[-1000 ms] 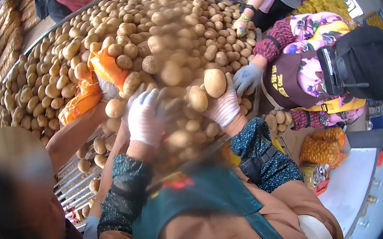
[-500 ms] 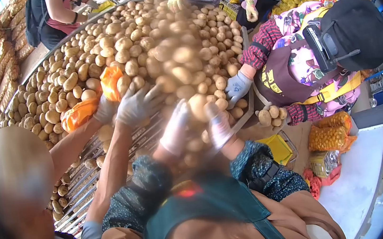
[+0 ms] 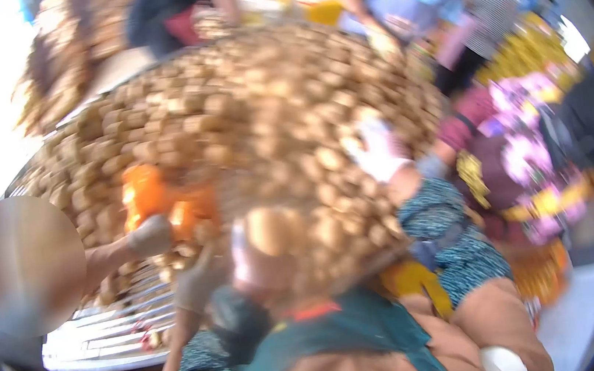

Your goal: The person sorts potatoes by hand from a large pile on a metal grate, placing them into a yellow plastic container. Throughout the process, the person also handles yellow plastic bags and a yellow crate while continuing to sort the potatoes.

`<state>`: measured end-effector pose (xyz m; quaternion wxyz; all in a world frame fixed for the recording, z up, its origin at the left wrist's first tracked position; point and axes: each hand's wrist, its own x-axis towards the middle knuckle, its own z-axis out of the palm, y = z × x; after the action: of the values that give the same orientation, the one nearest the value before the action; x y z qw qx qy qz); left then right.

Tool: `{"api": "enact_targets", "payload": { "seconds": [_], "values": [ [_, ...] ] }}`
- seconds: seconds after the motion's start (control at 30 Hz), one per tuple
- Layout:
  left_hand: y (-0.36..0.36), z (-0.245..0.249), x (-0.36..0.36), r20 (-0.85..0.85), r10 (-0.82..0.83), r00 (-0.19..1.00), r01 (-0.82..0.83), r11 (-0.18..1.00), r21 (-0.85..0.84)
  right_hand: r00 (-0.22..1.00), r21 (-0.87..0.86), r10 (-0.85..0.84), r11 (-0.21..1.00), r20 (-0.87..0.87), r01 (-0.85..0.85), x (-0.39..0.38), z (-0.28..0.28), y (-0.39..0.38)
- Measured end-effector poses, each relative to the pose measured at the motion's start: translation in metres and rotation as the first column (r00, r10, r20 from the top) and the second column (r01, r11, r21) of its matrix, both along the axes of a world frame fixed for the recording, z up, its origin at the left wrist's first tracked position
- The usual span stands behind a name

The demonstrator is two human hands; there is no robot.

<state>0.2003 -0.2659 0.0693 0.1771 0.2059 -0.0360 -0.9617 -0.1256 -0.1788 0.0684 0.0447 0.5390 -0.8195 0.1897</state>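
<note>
Motion blurs the whole view. My left hand (image 3: 247,262), in a pale glove, is close to my apron, its fingers curled at large potatoes (image 3: 273,231) that it holds. Farther out to the right, my right hand (image 3: 384,151), gloved too, reaches over the potato heap (image 3: 287,109) with its fingers stretched and apart. Loose potatoes (image 3: 337,210) lie between my two hands.
On my left a co-worker's gloved hand (image 3: 149,237) is at an orange bag (image 3: 192,209), above a slatted metal rack (image 3: 114,330). Another person in a flowered top (image 3: 525,113) stands close on my right. More people stand across the heap.
My view has swung. My hands, close together around potatoes before, are now apart: the right has moved out over the heap, the left stays near me with potatoes. The co-worker's orange bag has shifted.
</note>
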Motion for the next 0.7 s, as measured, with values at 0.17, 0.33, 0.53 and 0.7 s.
{"api": "enact_targets", "payload": {
  "seconds": [0.17, 0.33, 0.53, 0.7],
  "values": [
    [-0.014, 0.019, 0.084, -0.072, 0.177, 0.982, -0.178, 0.984, 0.005, 0.985, 0.46, -0.171, 0.875, 0.011, 0.147, -0.093, -0.044, -0.034],
    [-0.019, -0.003, 0.166, -0.249, 0.334, 0.909, -0.314, 0.942, 0.118, 0.915, 0.502, -0.379, 0.823, 0.137, 0.266, -0.097, -0.04, -0.045],
    [-0.025, 0.002, 0.21, 0.118, 0.604, 0.788, -0.58, 0.794, -0.182, 0.875, 0.348, -0.33, 0.915, 0.355, 0.204, -0.103, -0.041, -0.034],
    [-0.013, 0.027, 0.153, 0.256, 0.592, 0.764, -0.531, 0.803, -0.269, 0.804, 0.021, -0.215, 0.969, 0.555, 0.244, -0.097, -0.065, 0.012]
  ]
}}
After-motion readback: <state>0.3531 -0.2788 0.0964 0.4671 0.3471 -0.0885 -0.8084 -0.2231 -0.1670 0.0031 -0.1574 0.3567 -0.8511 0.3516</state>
